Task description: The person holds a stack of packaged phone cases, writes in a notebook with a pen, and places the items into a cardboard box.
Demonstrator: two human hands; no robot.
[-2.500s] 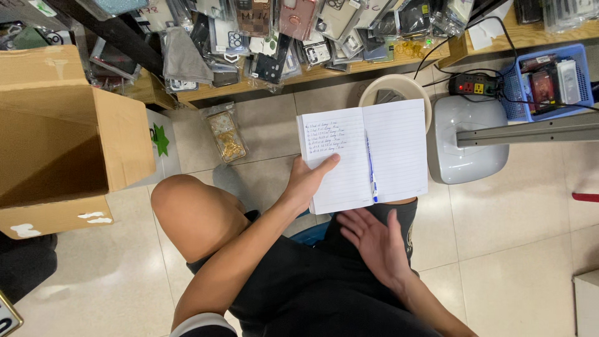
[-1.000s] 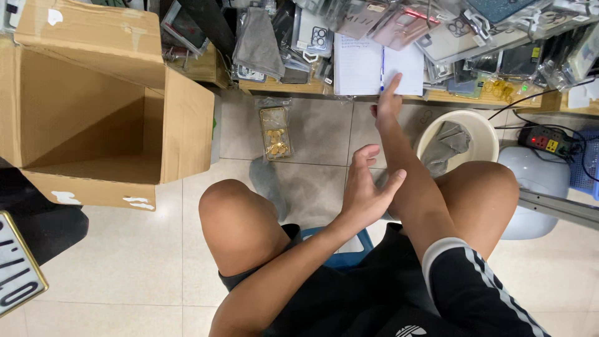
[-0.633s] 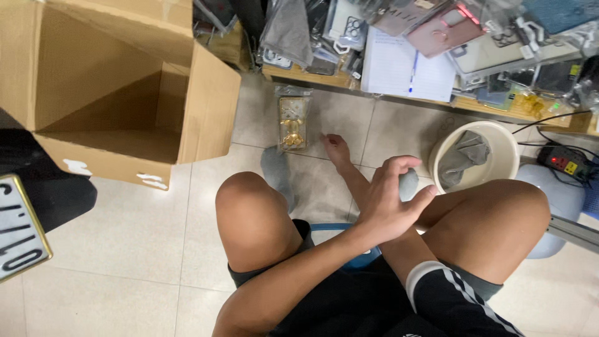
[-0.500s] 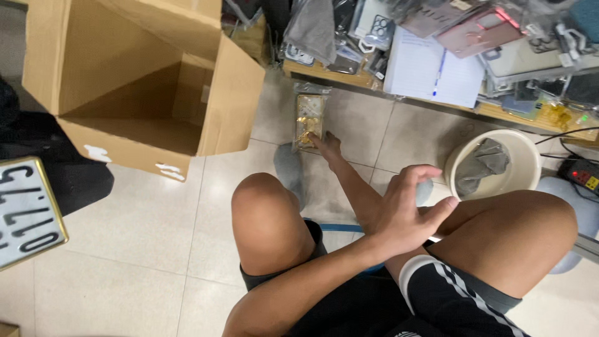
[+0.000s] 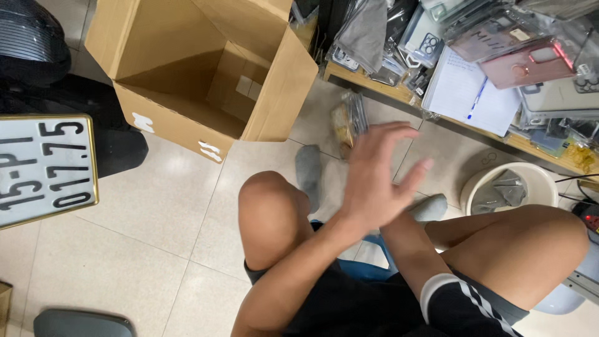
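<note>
Fingers spread wide, the left hand (image 5: 374,178) hangs raised over the knees, palm turned down, its grip open and holding nothing. Right forearm runs beneath it toward the floor; the right hand is hidden behind the left, so its grip cannot be told. A clear packet (image 5: 348,125) lies on the floor tiles just beyond, beside the open cardboard box (image 5: 206,75), below the low shelf (image 5: 374,84).
</note>
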